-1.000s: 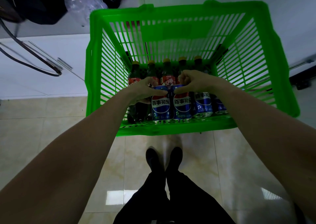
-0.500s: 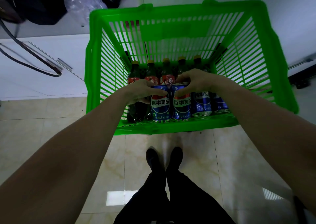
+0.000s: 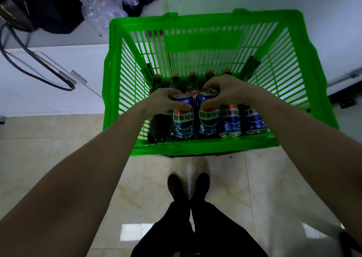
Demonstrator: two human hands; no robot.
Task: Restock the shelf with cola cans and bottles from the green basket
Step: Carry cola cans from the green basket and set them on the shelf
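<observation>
Left hand (image 3: 163, 102) clamped on one Pepsi can (image 3: 183, 117), right hand (image 3: 225, 92) on the next (image 3: 208, 115). Probably full: heavy, rigid, slick; best gripped round the upper wall.

blue cola cans (image 3: 207, 117) upright beside, seemingly, bottles (image 3: 191, 80) in green basket (image 3: 215, 149).

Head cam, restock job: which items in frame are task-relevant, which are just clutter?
Job:
green slatted plastic basket
blue cola can gripped by left hand
second blue cola can gripped by right hand
two more blue cans
dark yellow-capped cola bottles behind

Clutter:
clear crumpled plastic bag
black bag
black cable
</observation>
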